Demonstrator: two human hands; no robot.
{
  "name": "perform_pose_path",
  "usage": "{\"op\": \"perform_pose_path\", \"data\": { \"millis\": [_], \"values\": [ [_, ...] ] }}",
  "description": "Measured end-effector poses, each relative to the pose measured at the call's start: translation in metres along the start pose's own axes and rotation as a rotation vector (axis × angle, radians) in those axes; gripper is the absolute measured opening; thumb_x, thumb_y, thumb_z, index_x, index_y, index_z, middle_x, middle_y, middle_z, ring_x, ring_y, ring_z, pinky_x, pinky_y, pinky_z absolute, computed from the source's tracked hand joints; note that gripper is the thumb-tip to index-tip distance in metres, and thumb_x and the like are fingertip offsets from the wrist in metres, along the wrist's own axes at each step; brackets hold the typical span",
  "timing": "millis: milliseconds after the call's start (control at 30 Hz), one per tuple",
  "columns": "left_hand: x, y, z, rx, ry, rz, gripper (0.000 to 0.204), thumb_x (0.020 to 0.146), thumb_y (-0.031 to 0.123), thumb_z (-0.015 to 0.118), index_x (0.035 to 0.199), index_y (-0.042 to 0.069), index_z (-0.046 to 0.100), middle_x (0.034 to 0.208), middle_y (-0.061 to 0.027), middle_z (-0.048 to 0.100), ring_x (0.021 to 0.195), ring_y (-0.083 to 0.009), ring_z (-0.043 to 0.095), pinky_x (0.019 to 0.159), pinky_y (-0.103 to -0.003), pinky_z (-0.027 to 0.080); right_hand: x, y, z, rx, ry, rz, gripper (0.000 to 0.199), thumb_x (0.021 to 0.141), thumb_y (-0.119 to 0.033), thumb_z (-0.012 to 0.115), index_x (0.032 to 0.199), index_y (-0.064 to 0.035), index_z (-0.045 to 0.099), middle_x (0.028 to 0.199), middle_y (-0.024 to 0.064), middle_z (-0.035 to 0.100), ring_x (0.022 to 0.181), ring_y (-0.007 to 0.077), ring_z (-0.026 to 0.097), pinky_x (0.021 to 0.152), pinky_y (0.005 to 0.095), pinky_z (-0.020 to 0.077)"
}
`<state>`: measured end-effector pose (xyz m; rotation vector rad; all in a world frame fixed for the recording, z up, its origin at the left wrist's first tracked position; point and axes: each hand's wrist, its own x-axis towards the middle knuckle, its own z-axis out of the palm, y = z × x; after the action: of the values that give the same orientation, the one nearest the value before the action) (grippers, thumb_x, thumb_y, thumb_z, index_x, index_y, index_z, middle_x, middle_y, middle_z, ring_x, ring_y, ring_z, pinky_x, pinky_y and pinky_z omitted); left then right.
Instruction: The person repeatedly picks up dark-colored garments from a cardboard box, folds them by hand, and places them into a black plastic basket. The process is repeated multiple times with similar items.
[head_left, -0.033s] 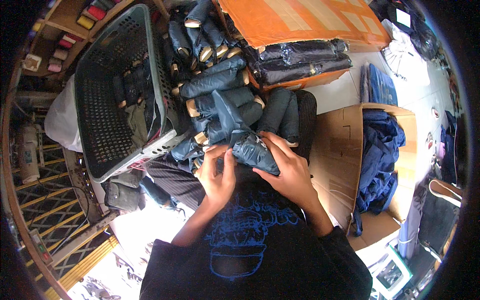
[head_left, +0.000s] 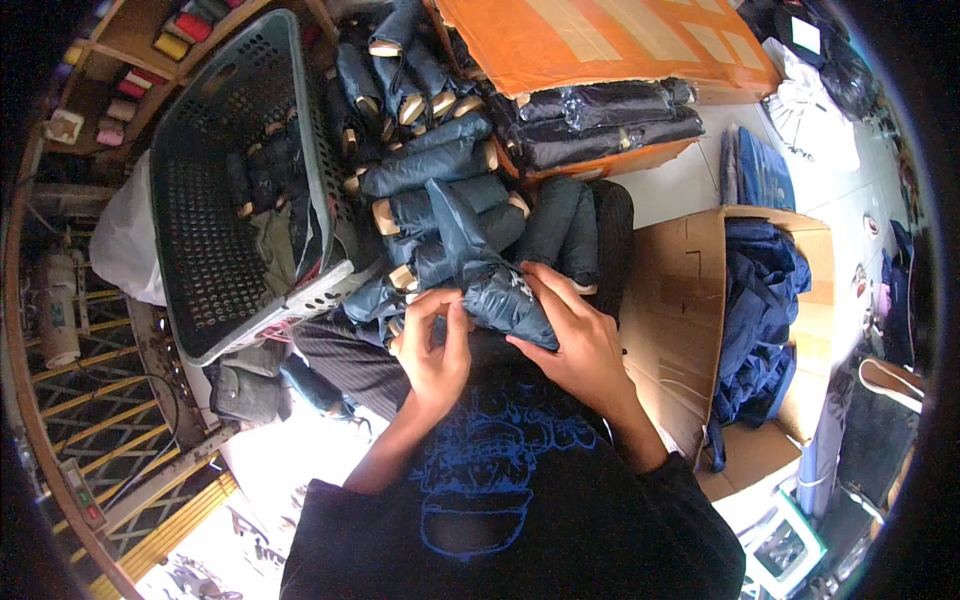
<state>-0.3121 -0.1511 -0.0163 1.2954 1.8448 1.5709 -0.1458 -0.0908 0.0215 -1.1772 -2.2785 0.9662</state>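
Note:
A shiny dark blue fabric bundle (head_left: pixel 508 306) lies over my lap, with a loose pointed flap (head_left: pixel 452 212) of the same cloth standing up from its far side. My right hand (head_left: pixel 578 335) grips its right end, thumb on the near side and fingers over the top. At its left edge my left hand (head_left: pixel 435 345) is closed in a pinch; the cloth between thumb and fingers is mostly hidden. Just beyond lie several similar dark blue rolls (head_left: pixel 430 170), some with tan end pieces. Two more rolls (head_left: pixel 560 225) rest close to my right hand.
A dark perforated basket (head_left: pixel 190 210) holding dark cloth pieces is tipped at the left. Far ahead stands an orange-taped carton (head_left: pixel 620 40) with plastic-wrapped dark packs. An open cardboard box (head_left: pixel 675 330) of navy fabric (head_left: pixel 760 310) is on the right. Thread spools (head_left: pixel 180 35) sit on a shelf.

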Motion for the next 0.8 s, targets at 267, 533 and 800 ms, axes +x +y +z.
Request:
{"op": "perform_pose_path", "data": {
  "millis": [267,533,800],
  "values": [
    [0.012,0.002,-0.008,-0.015,-0.158,-0.128,0.016,0.089,0.002,0.06,0.105,0.0,0.061,0.067,-0.0045,0.066,0.058,-0.0094,0.064,0.055,-0.021,0.047,0.006,0.005,-0.008,0.021,0.028,-0.112,0.072,0.072,-0.017,0.075,0.136,-0.0084,0.042,0.13,0.0143,0.049,0.107,0.0337,0.058,0.085,0.0393,0.0519],
    [0.009,0.008,-0.006,0.227,-0.041,0.387,0.012,0.082,-0.008,0.062,0.093,-0.002,0.062,0.07,-0.0104,0.066,0.052,-0.011,0.062,0.048,-0.023,0.047,0.004,0.0,-0.009,-0.042,-0.025,-0.137,0.07,0.073,-0.017,0.074,0.137,-0.025,0.046,0.128,0.0099,0.051,0.094,0.0298,0.062,0.076,0.0393,0.0539],
    [0.015,0.017,0.007,0.223,-0.148,0.601,0.025,0.067,-0.008,0.068,0.09,0.001,0.064,0.063,-0.006,0.052,0.054,-0.0197,0.055,0.051,-0.03,0.045,0.002,-0.002,-0.011,-0.219,0.016,-0.186,0.068,0.072,-0.014,0.073,0.135,-0.0225,0.049,0.127,0.0077,0.052,0.081,0.0255,0.061,0.069,0.0366,0.0545]
  ]
}}
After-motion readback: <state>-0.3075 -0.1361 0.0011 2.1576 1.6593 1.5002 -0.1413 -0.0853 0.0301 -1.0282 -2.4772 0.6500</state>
